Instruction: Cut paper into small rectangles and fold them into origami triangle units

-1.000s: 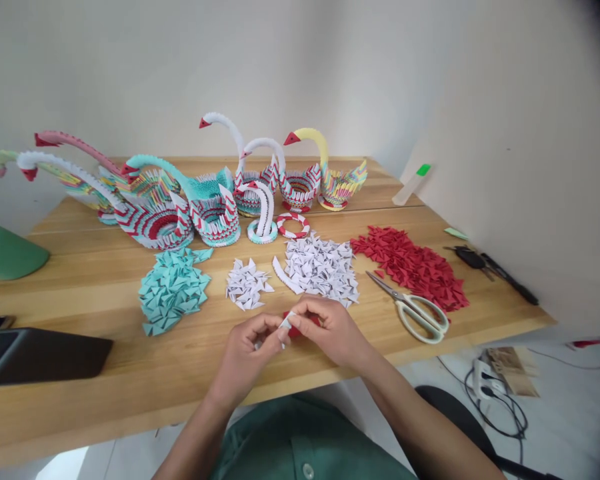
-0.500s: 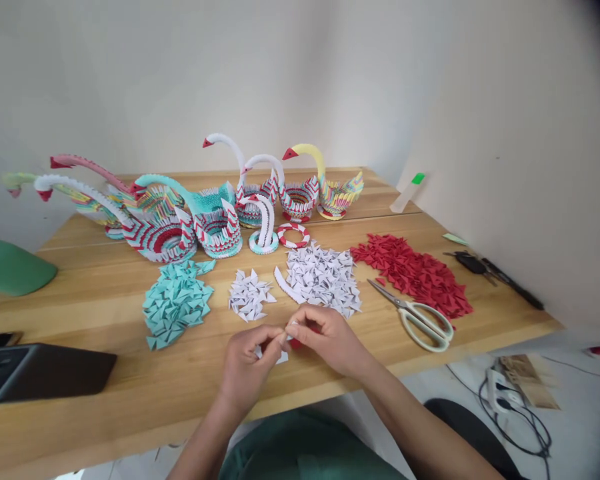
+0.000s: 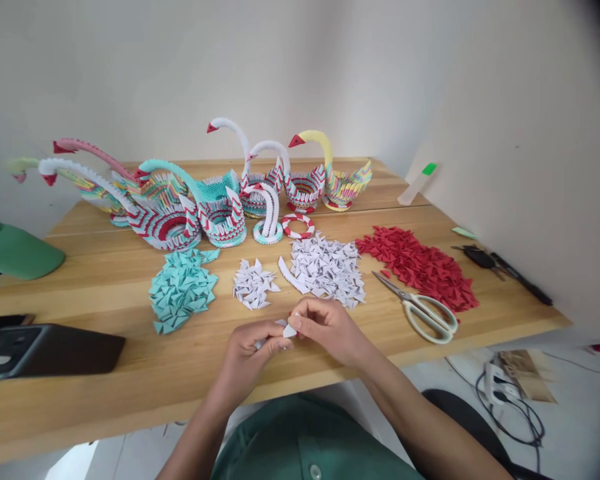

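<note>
Low over the table's front part, my left hand (image 3: 253, 353) is closed on small white folded paper pieces (image 3: 289, 330). Touching the same white paper from the right, my right hand (image 3: 325, 327) pinches it between thumb and fingers. A bit of red shows beneath the right fingers, too hidden to make out. Just beyond the hands lie a small pile of white paper triangles (image 3: 254, 284), a larger white pile (image 3: 330, 267) and a curved white strip (image 3: 291, 276). A teal pile (image 3: 183, 288) is at the left, a red pile (image 3: 420, 267) at the right.
Several paper swans (image 3: 167, 227) stand along the back of the wooden table (image 3: 180, 393), with a red and white ring (image 3: 298, 227). Scissors (image 3: 427, 317) lie at the right. A dark box-shaped object (image 3: 70, 350) and a green object (image 3: 20, 250) are at the left.
The view has shifted slightly, moving the table things right and up. The white paper between my fingertips shows more clearly now, and my hands have turned a little around it.
</note>
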`<state>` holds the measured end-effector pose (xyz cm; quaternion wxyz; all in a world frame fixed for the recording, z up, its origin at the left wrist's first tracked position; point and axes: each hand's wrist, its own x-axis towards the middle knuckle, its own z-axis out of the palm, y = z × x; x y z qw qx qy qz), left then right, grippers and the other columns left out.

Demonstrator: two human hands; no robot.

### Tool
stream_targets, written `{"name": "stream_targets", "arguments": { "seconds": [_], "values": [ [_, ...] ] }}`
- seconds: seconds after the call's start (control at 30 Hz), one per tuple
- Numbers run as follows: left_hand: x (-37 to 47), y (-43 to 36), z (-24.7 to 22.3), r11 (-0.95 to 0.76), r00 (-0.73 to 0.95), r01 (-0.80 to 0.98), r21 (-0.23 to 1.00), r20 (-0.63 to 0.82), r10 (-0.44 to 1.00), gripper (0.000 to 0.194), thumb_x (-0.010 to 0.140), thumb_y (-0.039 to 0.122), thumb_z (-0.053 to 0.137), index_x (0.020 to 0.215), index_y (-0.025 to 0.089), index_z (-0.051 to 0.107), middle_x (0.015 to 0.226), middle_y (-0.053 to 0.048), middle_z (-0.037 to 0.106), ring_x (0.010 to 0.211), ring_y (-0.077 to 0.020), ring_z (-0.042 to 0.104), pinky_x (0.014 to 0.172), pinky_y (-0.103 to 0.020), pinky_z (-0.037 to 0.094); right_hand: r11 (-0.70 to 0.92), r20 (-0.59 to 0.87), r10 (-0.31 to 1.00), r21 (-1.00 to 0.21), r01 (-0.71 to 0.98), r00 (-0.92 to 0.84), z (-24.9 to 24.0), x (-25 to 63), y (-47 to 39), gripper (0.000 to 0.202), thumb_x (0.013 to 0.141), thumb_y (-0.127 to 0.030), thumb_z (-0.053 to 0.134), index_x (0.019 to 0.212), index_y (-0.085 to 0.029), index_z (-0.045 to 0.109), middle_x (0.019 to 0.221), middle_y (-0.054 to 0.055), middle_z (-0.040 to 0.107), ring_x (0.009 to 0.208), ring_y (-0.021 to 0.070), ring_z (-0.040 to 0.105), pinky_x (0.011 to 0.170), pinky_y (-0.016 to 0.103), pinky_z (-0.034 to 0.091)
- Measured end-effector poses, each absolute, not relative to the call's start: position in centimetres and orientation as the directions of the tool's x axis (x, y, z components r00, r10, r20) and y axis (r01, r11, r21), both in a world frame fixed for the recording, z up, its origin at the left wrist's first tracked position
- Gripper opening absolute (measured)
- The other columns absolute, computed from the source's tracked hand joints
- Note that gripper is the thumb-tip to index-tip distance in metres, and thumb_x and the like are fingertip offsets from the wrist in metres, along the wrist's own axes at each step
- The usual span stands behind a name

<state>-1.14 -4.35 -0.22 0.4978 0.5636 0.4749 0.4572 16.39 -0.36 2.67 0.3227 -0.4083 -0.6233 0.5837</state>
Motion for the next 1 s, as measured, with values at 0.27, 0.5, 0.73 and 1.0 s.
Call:
{"name": "stream_targets", "arguments": {
  "seconds": [0.27,0.5,0.73,1.0],
  "values": [
    [-1.0,-4.5,0.0,-0.041,0.117,0.136,0.990,0.025,0.993,0.020,0.079,0.029,0.066,0.065,0.016,0.071,0.064,-0.003,0.070,0.061,-0.0163,0.060,0.059,-0.024,0.044,0.050,-0.021,0.891,-0.988,0.144,-0.453,2.7,16.2,-0.6,0.022,0.084,-0.032,0.063,0.068,-0.017,0.060,0.060,-0.002,0.059,0.055,0.0095,0.046,0.051,0.021,0.033],
    [-0.7,-4.4,-0.4,-0.041,0.110,0.176,0.983,0.022,0.994,0.026,0.082,0.031,0.061,0.062,0.016,0.067,0.060,-0.002,0.066,0.056,-0.0143,0.057,0.056,-0.024,0.043,0.076,-0.015,0.903,-0.978,0.195,-0.429,2.6,16.1,-0.7,0.021,0.084,-0.030,0.062,0.068,-0.017,0.060,0.060,-0.002,0.058,0.054,0.0095,0.043,0.051,0.022,0.032],
    [-0.6,-4.4,0.2,-0.324,0.065,0.444,0.835,0.331,0.942,0.017,0.084,0.024,0.064,0.068,0.017,0.064,0.058,0.001,0.062,0.052,-0.0122,0.054,0.052,-0.022,0.041,0.037,-0.024,0.932,-0.986,0.162,-0.361,2.4,16.5,-0.6,0.030,0.085,-0.039,0.061,0.065,-0.016,0.061,0.059,-0.001,0.055,0.057,0.0110,0.047,0.055,0.024,0.035],
    [-1.5,-4.4,0.8,-0.654,0.213,0.660,0.369,0.744,0.634,0.014,0.081,0.007,0.066,0.082,0.021,0.066,0.078,-0.004,0.068,0.078,-0.0176,0.059,0.073,-0.029,0.050,-0.075,-0.099,0.925,-0.994,0.080,-0.366,2.3,16.2,-0.5,0.044,0.082,-0.052,0.064,0.057,-0.017,0.055,0.051,-0.003,0.051,0.051,0.0097,0.045,0.054,0.024,0.036]
  ]
}}
